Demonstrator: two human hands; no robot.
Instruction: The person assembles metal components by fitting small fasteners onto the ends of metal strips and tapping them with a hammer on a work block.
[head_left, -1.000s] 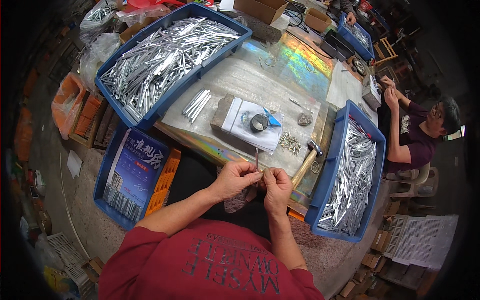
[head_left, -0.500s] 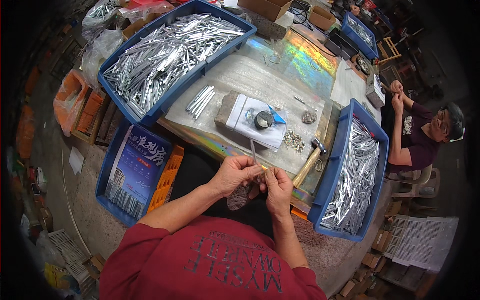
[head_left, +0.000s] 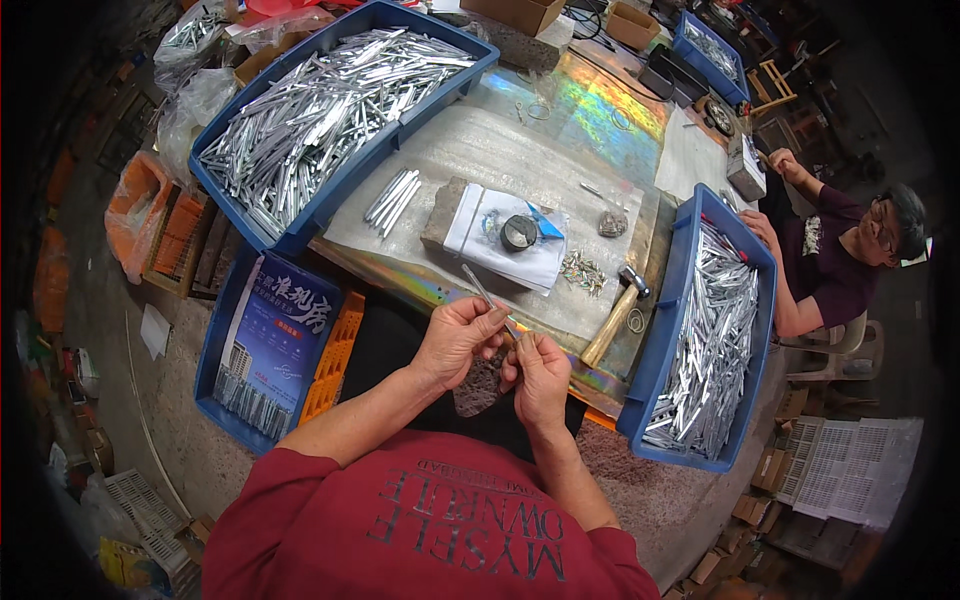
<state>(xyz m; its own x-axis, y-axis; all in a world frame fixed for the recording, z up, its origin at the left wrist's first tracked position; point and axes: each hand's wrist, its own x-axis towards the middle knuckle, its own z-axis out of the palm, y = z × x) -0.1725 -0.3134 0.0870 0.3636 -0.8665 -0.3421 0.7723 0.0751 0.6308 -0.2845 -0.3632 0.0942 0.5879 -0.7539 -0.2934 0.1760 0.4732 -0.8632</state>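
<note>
A thin silver metal tube (head_left: 478,286) slants up and leftward from my left hand (head_left: 450,340), whose thumb and fingers pinch its lower end. Close beside it, my right hand (head_left: 542,382) is closed in a pinch; whatever is between its fingertips is too small to make out. Beyond my hands, a small round black pot (head_left: 519,233) stands on a stack of white paper (head_left: 480,225) laid over a stone block (head_left: 438,226). Right of the paper lies a heap of small brass-coloured pieces (head_left: 583,272). A hammer (head_left: 612,322) with a wooden handle rests nearer the table's edge.
Blue bins full of silver tubes flank the table: a left bin (head_left: 292,240) and a right bin (head_left: 668,380). Several loose tubes (head_left: 393,200) lie near the left bin. A small stone (head_left: 612,224) sits at the right. A co-worker (head_left: 850,245) sits beyond the right bin.
The tube in my left hand has tipped further left, and my hands have drawn slightly apart. One of the co-worker's hands has come down to the right bin's edge.
</note>
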